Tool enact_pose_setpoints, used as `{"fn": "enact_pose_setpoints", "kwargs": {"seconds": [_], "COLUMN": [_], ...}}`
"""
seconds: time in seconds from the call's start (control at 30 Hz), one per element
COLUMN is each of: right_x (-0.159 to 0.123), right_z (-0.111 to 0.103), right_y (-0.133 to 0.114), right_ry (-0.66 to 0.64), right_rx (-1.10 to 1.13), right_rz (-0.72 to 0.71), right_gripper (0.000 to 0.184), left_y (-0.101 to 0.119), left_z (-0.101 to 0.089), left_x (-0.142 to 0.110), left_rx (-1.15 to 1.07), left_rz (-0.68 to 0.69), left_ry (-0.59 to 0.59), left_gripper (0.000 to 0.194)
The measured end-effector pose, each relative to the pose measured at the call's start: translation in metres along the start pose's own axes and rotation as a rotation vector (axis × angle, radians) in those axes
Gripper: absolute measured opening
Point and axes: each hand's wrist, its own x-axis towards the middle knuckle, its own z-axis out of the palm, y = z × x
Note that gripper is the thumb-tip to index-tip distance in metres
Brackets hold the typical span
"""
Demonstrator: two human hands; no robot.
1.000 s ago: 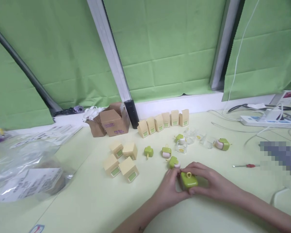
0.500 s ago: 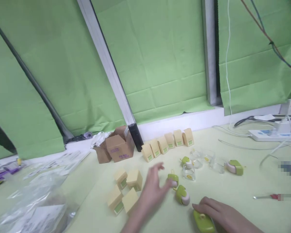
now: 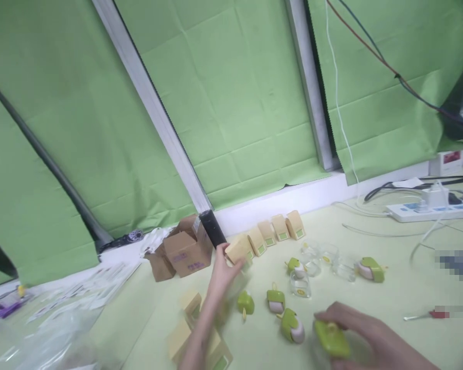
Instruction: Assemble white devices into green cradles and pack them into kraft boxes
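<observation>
I see a glossy yellow-green case (image 3: pixel 335 343), green-and-pinkish-white trinkets (image 3: pixel 288 319), tan packets (image 3: pixel 279 225) with green labels (image 3: pixel 283 236) — plain green curtains (image 3: pixel 231 108), a black cylinder (image 3: pixel 212 227).

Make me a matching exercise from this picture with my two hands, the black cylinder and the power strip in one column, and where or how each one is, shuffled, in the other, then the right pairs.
Column one:
1. left hand
2. right hand
3. black cylinder
4. power strip

Column two:
A. right beside the cardboard box
B. white, at the right edge of the picture
C. holding a green piece with a loop on top
D. at the left end of the row of beige cartons

Right pairs: 1-D, 2-C, 3-A, 4-B
</observation>
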Motion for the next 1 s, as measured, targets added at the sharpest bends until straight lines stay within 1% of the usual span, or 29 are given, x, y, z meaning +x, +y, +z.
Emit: {"fn": "enact_pose_setpoints", "kwargs": {"seconds": [0.07, 0.1, 0.13, 0.17, 0.2, 0.23, 0.27, 0.3, 0.37, 0.43, 0.5, 0.57, 0.63, 0.7, 0.77, 0.87, 0.93, 1.0], "right_x": [0.007, 0.011, 0.015, 0.018, 0.021, 0.023, 0.023, 0.023, 0.019, 0.012, 0.007, 0.005, 0.005, 0.006, 0.006, 0.004, 0.001, -0.001], "right_z": [-0.007, -0.010, -0.013, -0.015, -0.017, -0.018, -0.019, -0.021, -0.024, -0.030, -0.035, -0.039, -0.039, -0.037, -0.035, -0.034, -0.035, -0.034], "right_y": [0.007, 0.007, 0.006, 0.004, 0.000, -0.004, -0.009, -0.013, -0.018, -0.021, -0.023, -0.023, -0.024, -0.023, -0.022, -0.019, -0.015, -0.009], "right_ry": [0.034, 0.072, 0.119, 0.153, 0.154, 0.119, 0.055, -0.020, -0.157, -0.257, -0.343, -0.405, -0.419, -0.437, -0.485, -0.547, -0.513, -0.440], "right_rx": [0.099, 0.172, 0.251, 0.328, 0.394, 0.447, 0.481, 0.486, 0.418, 0.278, 0.148, 0.059, -0.027, -0.085, -0.085, -0.042, -0.013, 0.033], "right_rz": [0.088, 0.132, 0.162, 0.171, 0.168, 0.165, 0.161, 0.159, 0.148, 0.112, 0.058, -0.001, -0.047, -0.050, 0.000, 0.086, 0.114, 0.139], "right_gripper": [0.048, 0.050, 0.051, 0.052, 0.051, 0.051, 0.050, 0.050, 0.049, 0.048, 0.046, 0.042, 0.039, 0.039, 0.044, 0.042, 0.043, 0.047], "left_y": [0.019, 0.028, 0.037, 0.044, 0.048, 0.051, 0.051, 0.048, 0.039, 0.027, 0.017, 0.009, 0.004, 0.001, -0.001, -0.003, -0.003, -0.001], "left_z": [0.007, 0.014, 0.022, 0.032, 0.042, 0.052, 0.063, 0.072, 0.089, 0.101, 0.108, 0.113, 0.116, 0.120, 0.122, 0.122, 0.121, 0.118], "left_x": [-0.039, -0.060, -0.079, -0.096, -0.111, -0.123, -0.133, -0.139, -0.147, -0.150, -0.152, -0.155, -0.159, -0.162, -0.164, -0.163, -0.161, -0.159], "left_rx": [-0.111, -0.169, -0.254, -0.289, -0.312, -0.342, -0.360, -0.369, -0.362, -0.359, -0.420, -0.518, -0.610, -0.653, -0.626, -0.480, -0.401, -0.376], "left_rz": [0.067, 0.103, 0.145, 0.165, 0.165, 0.145, 0.113, 0.073, 0.003, -0.014, 0.031, 0.128, 0.205, 0.232, 0.246, 0.319, 0.342, 0.350], "left_ry": [-0.089, -0.158, -0.286, -0.377, -0.454, -0.514, -0.567, -0.589, -0.578, -0.526, -0.510, -0.485, -0.441, -0.400, -0.391, -0.369, -0.349, -0.332], "left_gripper": [0.047, 0.043, 0.043, 0.043, 0.046, 0.047, 0.050, 0.053, 0.058, 0.059, 0.057, 0.058, 0.064, 0.067, 0.062, 0.049, 0.041, 0.039]}}
